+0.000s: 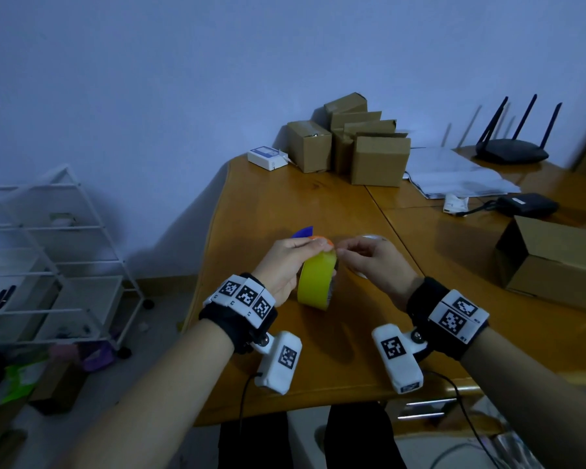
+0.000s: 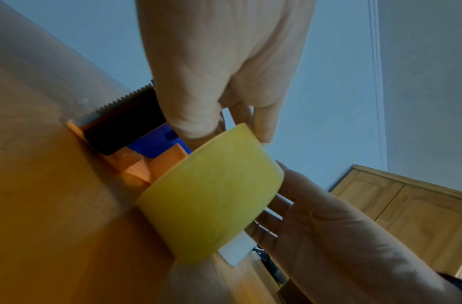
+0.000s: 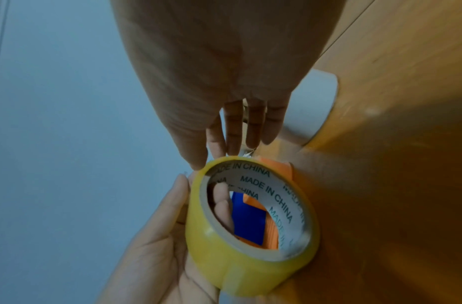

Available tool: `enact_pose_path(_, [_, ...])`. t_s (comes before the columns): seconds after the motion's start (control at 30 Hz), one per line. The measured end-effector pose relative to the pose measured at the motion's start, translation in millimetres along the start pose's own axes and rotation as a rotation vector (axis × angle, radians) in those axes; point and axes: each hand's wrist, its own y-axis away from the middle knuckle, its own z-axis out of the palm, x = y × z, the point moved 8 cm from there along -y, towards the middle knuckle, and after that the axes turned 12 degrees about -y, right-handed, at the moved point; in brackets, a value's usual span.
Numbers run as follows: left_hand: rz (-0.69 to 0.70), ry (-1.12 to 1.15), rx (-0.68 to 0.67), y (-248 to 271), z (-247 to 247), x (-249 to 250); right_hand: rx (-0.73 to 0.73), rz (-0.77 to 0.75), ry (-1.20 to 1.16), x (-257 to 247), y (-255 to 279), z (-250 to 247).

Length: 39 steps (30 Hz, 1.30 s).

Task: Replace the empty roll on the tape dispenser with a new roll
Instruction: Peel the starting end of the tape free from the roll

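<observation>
Left hand (image 1: 281, 265) grips the yellow tape roll (image 1: 317, 282); right hand (image 1: 376, 262) pinches its top edge.

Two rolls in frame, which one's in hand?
The yellow tape roll: the left hand grips it while the right hand picks at its top edge. The white roll lies untouched on the table behind.

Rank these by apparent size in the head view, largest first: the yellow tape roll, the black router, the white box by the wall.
1. Black router, antennas included
2. Yellow tape roll, though nearer the camera
3. White box
</observation>
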Motion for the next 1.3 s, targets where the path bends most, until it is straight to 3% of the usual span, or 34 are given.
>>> enact_pose_path(0.37, [0.037,-0.053,0.012,5.6,4.1,2.5,0.061,-0.033,0.068,-14.0,2.5,-2.3])
enact_pose_path(0.63, [0.040,-0.068,0.036,2.2,4.5,3.5,0.045,-0.132,0.421,-24.7,0.8,4.1])
enact_pose_path(1.07, [0.029,-0.130,0.070,-2.6,3.4,-0.7,0.044,-0.280,0.394,-45.8,6.4,9.1])
enact_pose_path(1.3, [0.055,-0.132,0.091,-3.9,2.1,1.7,0.017,-0.234,0.392,-42.0,7.4,13.5])
